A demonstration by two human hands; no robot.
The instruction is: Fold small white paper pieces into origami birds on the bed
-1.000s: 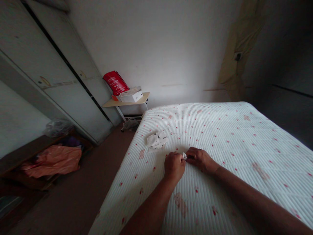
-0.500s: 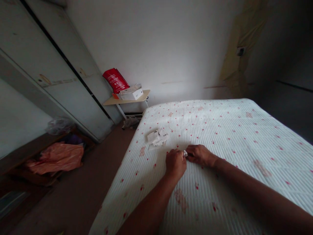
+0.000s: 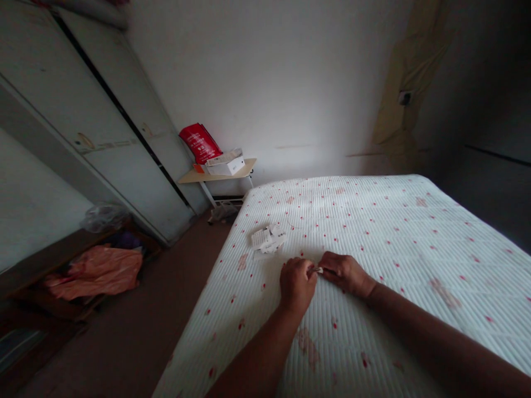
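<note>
Between the fingertips of both hands is a small whitish piece of paper (image 3: 318, 270), crumpled or folded; most of it is hidden by the fingers. My left hand (image 3: 297, 283) is closed and pinches its left end. From the other side my right hand (image 3: 347, 273) grips it, also closed, with the fingers bent. Both hands are low over the quilted bed cover (image 3: 398, 237), which is white with red dots and pinkish patches. Just beyond my left hand lies a loose pile of printed paper scraps (image 3: 269, 239).
A small table (image 3: 194, 177) beyond the bed's far left corner bears a red bag (image 3: 201, 143) and a white box (image 3: 226, 165). A pale wardrobe (image 3: 120, 160) stands left. Orange cloth (image 3: 99, 271) lies on a low wooden unit. Brown floor (image 3: 166, 298) runs along the bed.
The view has tilted up slightly, so everything sits a little lower. My hands have drawn slightly apart at the fingertips, and the paper between them looks narrower and flatter.
</note>
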